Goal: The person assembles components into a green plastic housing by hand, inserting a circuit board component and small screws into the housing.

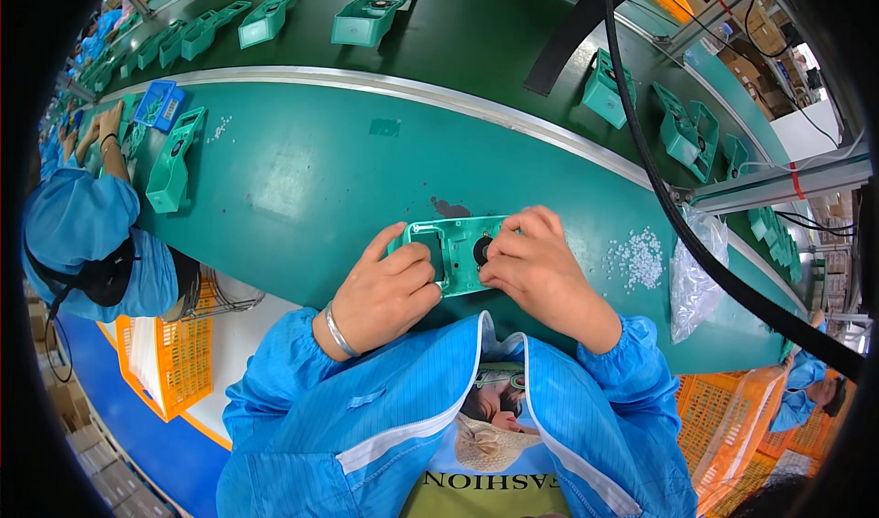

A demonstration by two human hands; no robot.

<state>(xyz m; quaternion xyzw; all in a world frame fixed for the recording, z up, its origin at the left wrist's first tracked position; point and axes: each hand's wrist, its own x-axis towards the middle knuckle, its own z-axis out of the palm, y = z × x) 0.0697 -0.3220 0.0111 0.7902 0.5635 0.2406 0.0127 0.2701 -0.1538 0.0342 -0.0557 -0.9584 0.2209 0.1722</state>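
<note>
A green plastic housing [461, 260] lies in front of me on the green worktable, its hollow inner side facing up. It has a rectangular opening near its left end and a round black part [482, 250], like a small speaker, toward its right end. My left hand [387, 291] is closed around the housing's left end, fingers curled over the rim. With fingertips pinched together, my right hand [538, 264] works over the right end, right beside the black part. Whatever sits between those fingertips is hidden.
Small white pieces [638, 259] lie right of my hand, beside a clear plastic bag [698, 275]. A black cable [655, 175] crosses the right side. More green housings [371, 19] stand on the dark belt beyond the metal rail. At left, a co-worker [87, 234] sits near a blue bin [159, 105].
</note>
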